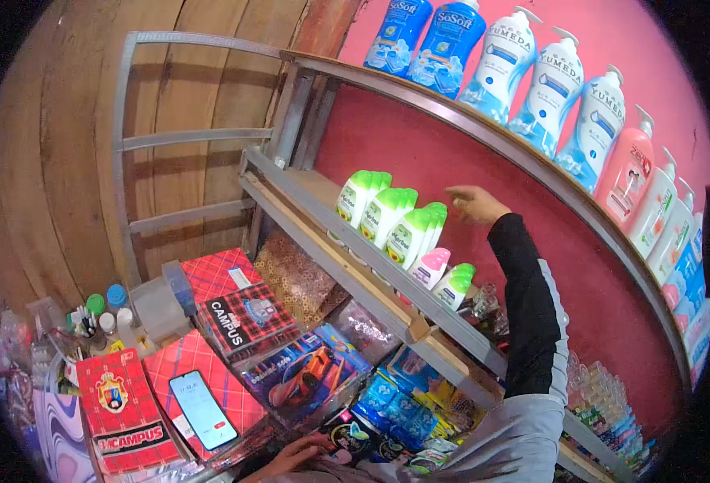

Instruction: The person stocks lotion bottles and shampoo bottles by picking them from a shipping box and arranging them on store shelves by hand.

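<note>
My right hand reaches over the middle shelf with its index finger stretched out, and nothing shows in it. Just left of and below its fingertips stand rows of white bottles with green caps, close but apart from the hand. A pink-capped bottle and shorter green-capped bottles stand nearer the front right. At the bottom edge my left hand lies low with fingers extended, beside dark packets; its palm is partly cut off by the frame.
Large pump bottles line the upper shelf. A wooden rail fronts the middle shelf. Below lie red notebooks, a lit phone, a car-print notebook and blue packets. Small jars stand left.
</note>
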Motion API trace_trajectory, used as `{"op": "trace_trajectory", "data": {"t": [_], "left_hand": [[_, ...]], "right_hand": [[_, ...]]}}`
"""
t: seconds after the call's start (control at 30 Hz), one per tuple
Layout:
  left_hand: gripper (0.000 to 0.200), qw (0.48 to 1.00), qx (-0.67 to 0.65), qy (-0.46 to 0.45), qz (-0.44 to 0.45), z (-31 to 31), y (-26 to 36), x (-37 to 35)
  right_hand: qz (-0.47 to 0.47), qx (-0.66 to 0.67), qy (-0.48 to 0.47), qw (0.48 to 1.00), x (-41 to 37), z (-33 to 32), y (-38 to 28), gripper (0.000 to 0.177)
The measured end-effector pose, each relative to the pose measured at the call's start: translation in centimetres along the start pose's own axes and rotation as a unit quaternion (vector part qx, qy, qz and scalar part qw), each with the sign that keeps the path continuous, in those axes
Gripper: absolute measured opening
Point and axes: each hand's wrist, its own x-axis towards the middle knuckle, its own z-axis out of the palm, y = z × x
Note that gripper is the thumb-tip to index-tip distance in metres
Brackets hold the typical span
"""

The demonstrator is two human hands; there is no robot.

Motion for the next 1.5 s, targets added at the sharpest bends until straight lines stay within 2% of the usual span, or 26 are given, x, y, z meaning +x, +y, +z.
{"op": "trace_trajectory", "data": {"t": [0.07, 0.17, 0.23, 0.3, 0.37, 0.43, 0.5, 0.53, 0.57, 0.63, 0.77, 0.83, 0.87, 0.9, 0.97, 1.07, 1.1, 1.17, 1.27, 1.3, 1.4, 1.5], "left_hand": [[0.044, 1.000, 0.007, 0.006, 0.006, 1.2, -0.7, -0.8], [0.041, 0.999, 0.012, 0.027, 0.022, 4.2, -1.6, -2.0], [0.040, 0.998, 0.040, 0.022, 0.033, 5.9, -2.8, -2.7], [0.041, 0.989, 0.109, 0.036, 0.094, 7.8, -5.1, -3.7], [0.039, 0.989, 0.080, 0.082, 0.097, 10.4, -7.7, -5.0], [0.037, 0.975, 0.018, 0.157, 0.154, 15.0, -9.0, -7.2], [0.036, 0.962, 0.020, 0.208, 0.176, 18.1, -11.0, -9.5], [0.034, 0.958, 0.013, 0.233, 0.169, 19.9, -11.3, -10.9], [0.032, 0.950, 0.038, 0.247, 0.186, 20.4, -12.8, -12.0], [0.030, 0.927, 0.050, 0.290, 0.233, 23.1, -13.4, -14.0], [0.026, 0.893, -0.015, 0.350, 0.282, 26.4, -15.1, -17.1], [0.021, 0.862, 0.001, 0.400, 0.310, 27.8, -15.8, -18.6], [0.019, 0.849, 0.011, 0.413, 0.329, 27.8, -16.7, -19.4], [0.018, 0.835, 0.022, 0.427, 0.346, 28.1, -17.4, -20.4], [0.018, 0.806, 0.028, 0.464, 0.367, 29.3, -18.0, -23.1], [0.018, 0.761, 0.010, 0.517, 0.391, 30.0, -20.4, -27.1], [0.017, 0.740, 0.006, 0.541, 0.399, 30.7, -21.0, -28.6], [0.017, 0.700, -0.003, 0.584, 0.412, 31.7, -22.1, -31.7], [0.016, 0.649, -0.024, 0.635, 0.418, 33.8, -24.0, -37.0], [0.016, 0.629, -0.022, 0.655, 0.418, 34.4, -24.9, -38.8], [0.016, 0.582, -0.013, 0.702, 0.409, 36.3, -27.3, -43.7], [0.017, 0.536, 0.006, 0.735, 0.415, 38.1, -28.7, -48.3]], "right_hand": [[-0.033, 0.000, 0.039, 0.999, -2.1, -1.1, -1.8, 0.037], [-0.185, -0.149, 0.125, 0.963, -3.9, -2.9, -2.5, 0.035], [-0.198, -0.119, 0.151, 0.961, -7.6, -3.6, -6.4, 0.033], [-0.286, -0.128, 0.194, 0.930, -10.6, -3.8, -8.9, 0.031], [-0.380, -0.168, 0.243, 0.877, -14.1, -3.2, -11.7, 0.030], [-0.408, -0.133, 0.236, 0.872, -17.9, -1.6, -14.3, 0.028], [-0.456, -0.090, 0.241, 0.852, -21.8, 1.1, -16.0, 0.026], [-0.465, -0.116, 0.245, 0.843, -23.8, 2.4, -16.7, 0.024], [-0.454, -0.106, 0.225, 0.855, -26.2, 3.7, -17.5, 0.023], [-0.526, -0.093, 0.240, 0.811, -29.4, 6.4, -18.3, 0.024], [-0.565, -0.001, 0.120, 0.816, -36.6, 10.7, -21.4, 0.024], [-0.585, 0.051, 0.053, 0.807, -39.6, 13.3, -22.6, 0.025], [-0.614, 0.064, 0.044, 0.786, -40.6, 15.0, -22.9, 0.027], [-0.610, 0.080, -0.029, 0.788, -42.8, 15.6, -23.8, 0.029], [-0.623, 0.186, -0.127, 0.749, -45.4, 19.2, -24.6, 0.029], [-0.528, 0.279, -0.332, 0.730, -49.4, 25.4, -25.9, 0.029], [-0.518, 0.312, -0.373, 0.703, -50.0, 28.6, -26.1, 0.029], [-0.414, 0.354, -0.488, 0.682, -52.3, 34.0, -26.7, 0.029], [-0.352, 0.337, -0.586, 0.647, -57.5, 39.4, -28.7, 0.030], [-0.328, 0.342, -0.628, 0.618, -59.2, 41.6, -29.2, 0.031], [-0.312, 0.305, -0.679, 0.590, -64.7, 46.3, -31.4, 0.032], [-0.317, 0.308, -0.721, 0.534, -69.8, 49.3, -34.8, 0.033]]}}
